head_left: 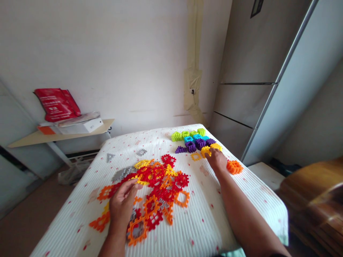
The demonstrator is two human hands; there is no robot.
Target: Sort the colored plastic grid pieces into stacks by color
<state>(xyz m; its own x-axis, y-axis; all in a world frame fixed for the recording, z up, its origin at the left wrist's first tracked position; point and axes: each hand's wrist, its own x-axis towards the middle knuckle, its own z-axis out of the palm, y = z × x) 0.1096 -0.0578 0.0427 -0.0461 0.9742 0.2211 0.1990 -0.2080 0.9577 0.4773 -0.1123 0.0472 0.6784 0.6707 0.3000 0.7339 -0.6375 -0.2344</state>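
My left hand (pixel 123 199) is over the left part of a loose pile of red and orange interlocking plastic tiles (pixel 158 180). Its thumb and fingers are closed at the edge of a yellow interlocking tile (pixel 140 180). Further right, my right hand (pixel 217 160) reaches to a small stack of yellow interlocking tiles (pixel 205 151), with the fingertips closed against it; the hand hides part of the yellow group. Left of that stack, a single square yellow tile (pixel 195 156) lies flat.
Behind the yellow stacks stand purple (pixel 200 144), blue (pixel 189 139) and lime-green stacks (pixel 177 136). An orange stack (pixel 234 167) sits right of my right forearm. Grey tiles (pixel 124 173) lie at the pile's left. A refrigerator (pixel 243 71) stands beyond the table's right side.
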